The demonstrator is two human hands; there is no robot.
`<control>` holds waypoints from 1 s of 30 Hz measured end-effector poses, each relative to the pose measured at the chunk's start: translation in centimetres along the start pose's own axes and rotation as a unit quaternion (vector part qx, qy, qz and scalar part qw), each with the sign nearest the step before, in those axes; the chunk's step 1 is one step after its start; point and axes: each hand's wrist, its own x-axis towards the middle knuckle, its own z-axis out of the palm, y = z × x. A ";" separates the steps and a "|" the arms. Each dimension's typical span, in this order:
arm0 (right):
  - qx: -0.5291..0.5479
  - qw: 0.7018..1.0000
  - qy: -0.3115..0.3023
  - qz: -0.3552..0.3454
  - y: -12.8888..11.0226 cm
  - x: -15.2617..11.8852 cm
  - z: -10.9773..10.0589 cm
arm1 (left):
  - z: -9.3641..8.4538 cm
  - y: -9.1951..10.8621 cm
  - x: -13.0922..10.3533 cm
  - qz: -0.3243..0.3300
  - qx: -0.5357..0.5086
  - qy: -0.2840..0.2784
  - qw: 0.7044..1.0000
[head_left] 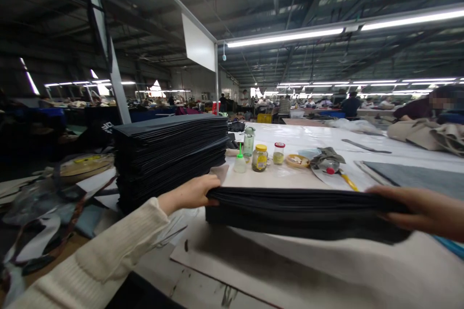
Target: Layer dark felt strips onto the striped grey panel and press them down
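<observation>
Left hand [198, 191] and right hand [422, 207] grip opposite ends of the black sheet stack [308, 217]: likely floppy, best held there.

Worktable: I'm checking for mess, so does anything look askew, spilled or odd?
A clear, red-capped container seems to lie on its side, while the yellow-lidded jar stands upright. Dark marks stain the pale surface nearest the camera. The tall dark stack has uneven edges. The held dark bundle shows no obvious damage. No spill shows.
</observation>
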 end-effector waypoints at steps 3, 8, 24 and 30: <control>-0.067 0.996 -0.047 -0.045 -2.2 4.6 -3.7 | -2.6 -1.7 1.6 -0.030 0.094 0.114 0.989; -0.200 0.968 0.114 -0.099 -1.5 6.1 -0.6 | 0.4 -2.6 4.1 -0.092 0.197 0.208 0.954; -0.100 0.993 -0.065 -0.024 1.2 1.6 12.3 | 10.5 -3.5 3.9 -0.093 0.014 -0.016 0.995; -0.091 0.993 -0.070 -0.014 1.3 1.7 12.2 | 11.7 -3.7 4.0 -0.129 0.032 0.017 0.991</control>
